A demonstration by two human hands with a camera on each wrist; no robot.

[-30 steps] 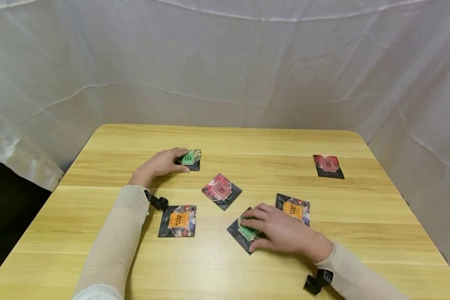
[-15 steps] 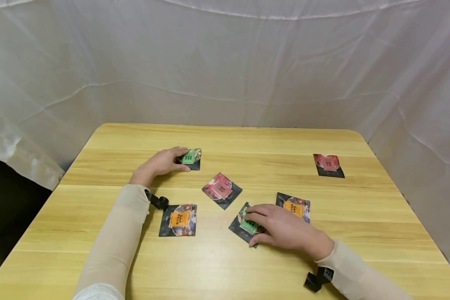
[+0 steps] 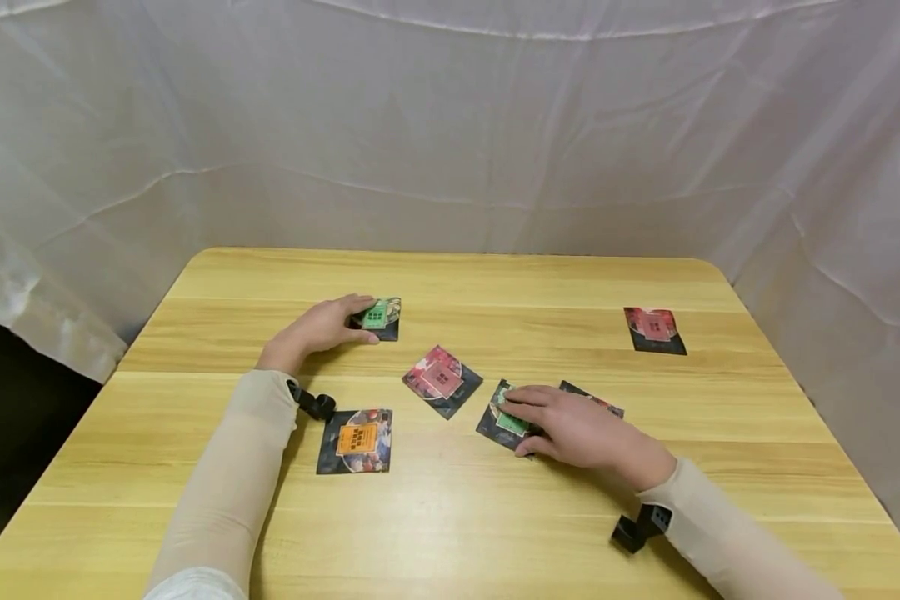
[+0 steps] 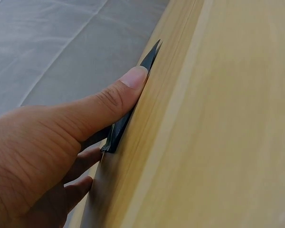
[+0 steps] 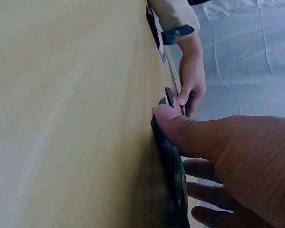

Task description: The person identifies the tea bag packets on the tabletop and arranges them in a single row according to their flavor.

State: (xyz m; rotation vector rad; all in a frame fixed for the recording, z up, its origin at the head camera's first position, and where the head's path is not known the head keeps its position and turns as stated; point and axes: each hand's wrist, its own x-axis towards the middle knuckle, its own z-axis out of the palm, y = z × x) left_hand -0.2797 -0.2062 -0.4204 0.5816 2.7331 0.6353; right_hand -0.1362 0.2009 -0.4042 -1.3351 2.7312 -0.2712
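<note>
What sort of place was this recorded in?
Probably a makeshift recording booth, though the wider room is out of view: pale, creased fabric screens the back and sides of a wood-grain table, and a small black device sits at each wrist.

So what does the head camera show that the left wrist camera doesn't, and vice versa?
Head view only: the right hand holding a green packet, two red packets, an orange packet, and one mostly hidden packet.
Left wrist view only: no extra things, just a close, low angle on the left hand and its packet.
Both: that hand, that packet, the table and pale curtain.
</note>
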